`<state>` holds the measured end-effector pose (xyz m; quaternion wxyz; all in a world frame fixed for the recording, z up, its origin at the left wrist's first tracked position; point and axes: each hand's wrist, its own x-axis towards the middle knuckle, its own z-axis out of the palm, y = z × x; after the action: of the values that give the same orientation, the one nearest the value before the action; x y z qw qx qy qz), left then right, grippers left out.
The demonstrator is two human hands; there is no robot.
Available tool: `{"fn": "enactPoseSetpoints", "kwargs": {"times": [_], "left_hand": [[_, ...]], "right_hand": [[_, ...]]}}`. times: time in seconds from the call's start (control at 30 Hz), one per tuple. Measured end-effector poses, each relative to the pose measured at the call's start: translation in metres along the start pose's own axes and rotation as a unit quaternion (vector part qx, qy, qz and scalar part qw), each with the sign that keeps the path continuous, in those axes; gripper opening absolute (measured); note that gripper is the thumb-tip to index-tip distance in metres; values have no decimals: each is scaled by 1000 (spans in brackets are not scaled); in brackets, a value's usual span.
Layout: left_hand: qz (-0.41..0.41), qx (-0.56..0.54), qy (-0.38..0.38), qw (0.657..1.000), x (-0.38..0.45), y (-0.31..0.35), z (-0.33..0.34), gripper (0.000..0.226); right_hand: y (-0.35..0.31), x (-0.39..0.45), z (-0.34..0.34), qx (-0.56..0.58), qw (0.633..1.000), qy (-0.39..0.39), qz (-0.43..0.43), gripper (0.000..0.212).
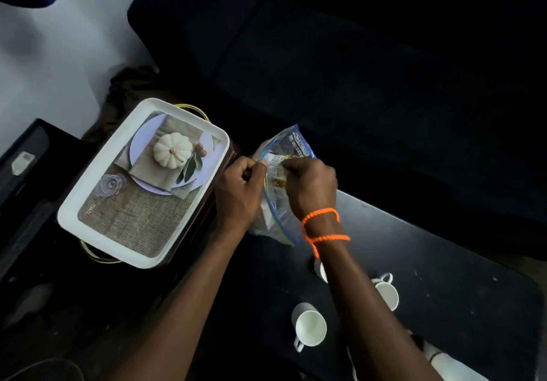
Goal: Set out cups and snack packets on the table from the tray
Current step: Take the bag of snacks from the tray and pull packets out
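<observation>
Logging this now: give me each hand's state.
Left hand: pinching the clear zip bag of snack packets.
Right hand: gripping the same bag.

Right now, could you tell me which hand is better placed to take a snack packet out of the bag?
The right hand, probably: its fingers already pinch at the packets in the mouth of the clear zip bag, while the left hand grips the bag's edge, steadying it.
</observation>
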<state>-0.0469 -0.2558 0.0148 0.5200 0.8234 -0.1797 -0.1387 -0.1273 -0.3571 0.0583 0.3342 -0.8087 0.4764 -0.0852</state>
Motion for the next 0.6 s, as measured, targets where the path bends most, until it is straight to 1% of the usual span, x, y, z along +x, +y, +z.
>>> {"fn": "enactPoseSetpoints", "kwargs": {"times": [0.07,0.1,0.13,0.23,0.3,0.33,0.4,0.5,0.53,0.57,0.6], "left_hand": [[-18,-9,7,1000,2,0,5,36],[-29,-14,11,999,3,0,8,35],[-40,-19,16,999,4,0,10,35],[-57,-26,52,997,6,1,16,33],[-56,-30,68,996,6,2,19,33],[-52,-33,68,996,4,3,21,33],[-38,-40,63,996,0,5,24,33],[-24,-46,60,997,-6,6,24,33],[-24,-48,57,997,-8,5,24,34],[-25,-52,52,997,-9,4,24,34],[-27,-55,45,997,-11,4,24,34]], "right_hand": [[3,-19,-40,63,993,89,-46,21],[7,-27,-61,85,986,129,-56,20],[15,-34,-80,105,979,166,-49,19],[54,-40,-118,151,956,248,42,19],[82,-37,-119,142,946,271,108,20],[93,-34,-112,128,946,263,140,21],[114,-29,-87,104,954,215,183,21],[134,-23,-46,131,965,84,211,22],[138,-22,-36,124,966,56,221,22],[141,-20,-31,111,966,51,229,23],[141,-19,-29,108,964,70,234,23]]}}
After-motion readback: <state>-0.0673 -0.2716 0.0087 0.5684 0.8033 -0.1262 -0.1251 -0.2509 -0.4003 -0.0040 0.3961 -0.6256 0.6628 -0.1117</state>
